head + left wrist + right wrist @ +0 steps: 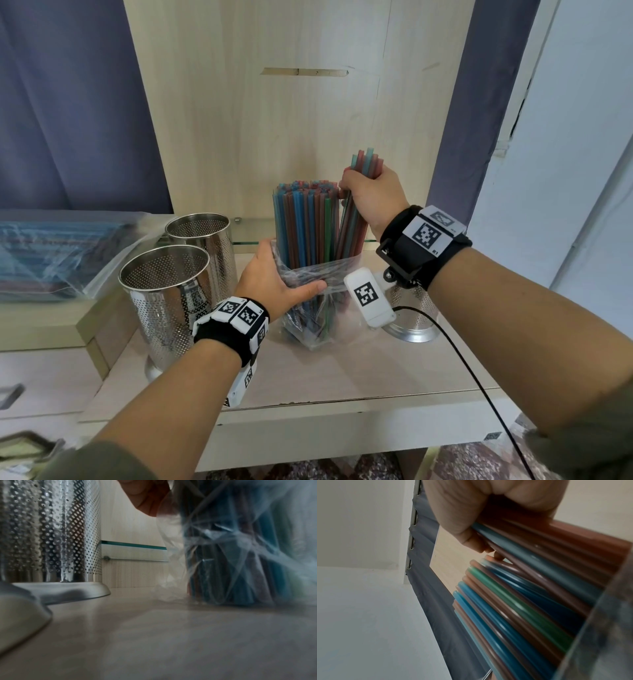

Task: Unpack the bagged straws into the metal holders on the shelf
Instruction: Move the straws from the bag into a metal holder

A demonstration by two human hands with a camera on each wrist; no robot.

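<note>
Head view, left hand [274, 281] gripping bag [308, 274], right hand [373, 198] clutching straws [364, 162], third holder [416, 315] mostly hidden

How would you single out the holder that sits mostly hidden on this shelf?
On the pale wooden shelf, look right of the upright bag of straws. The third metal holder stands behind the right hand's wrist camera; unlike the two open holders left, only its perforated base shows.

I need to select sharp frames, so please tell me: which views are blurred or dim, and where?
Head view: sharp, evenly lit, wide-angle bending at edges; both hands clear. Left wrist view: dim, the plastic bag soft and hazy, the shelf foreground blurred, the metal holder glinting. Right wrist view: the straws smeared, the right hand soft.
</note>
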